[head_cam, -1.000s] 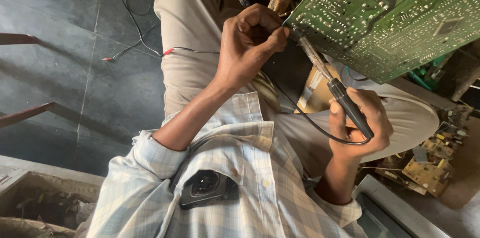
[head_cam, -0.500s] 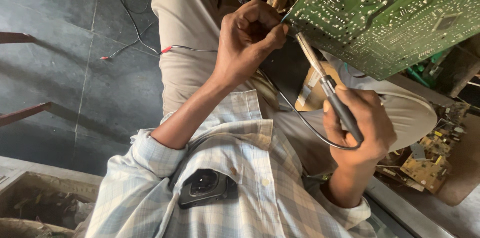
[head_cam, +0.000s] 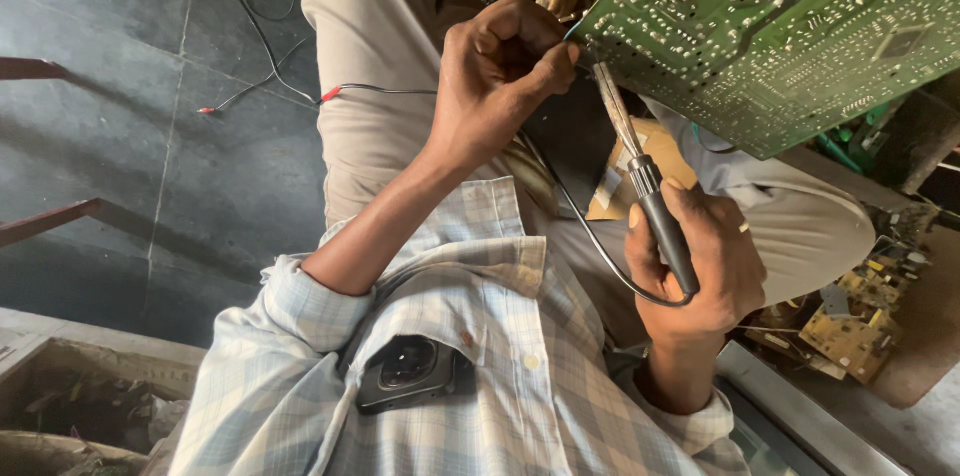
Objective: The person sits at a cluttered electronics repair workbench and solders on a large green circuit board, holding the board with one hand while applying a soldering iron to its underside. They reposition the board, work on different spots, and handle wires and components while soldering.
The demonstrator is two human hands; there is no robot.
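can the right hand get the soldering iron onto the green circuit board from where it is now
Probably yes. The right hand grips the soldering iron by its handle, and the tip already sits at the lower edge of the green circuit board, beside the left hand. Nothing lies between.

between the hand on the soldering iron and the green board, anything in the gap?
Head view: only the soldering iron's own metal shaft spans from the right hand to the circuit board; nothing else.

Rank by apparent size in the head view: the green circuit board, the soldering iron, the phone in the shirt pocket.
1. green circuit board, cut by the frame
2. soldering iron
3. phone, half tucked in the pocket and nearer the camera, so close to the iron
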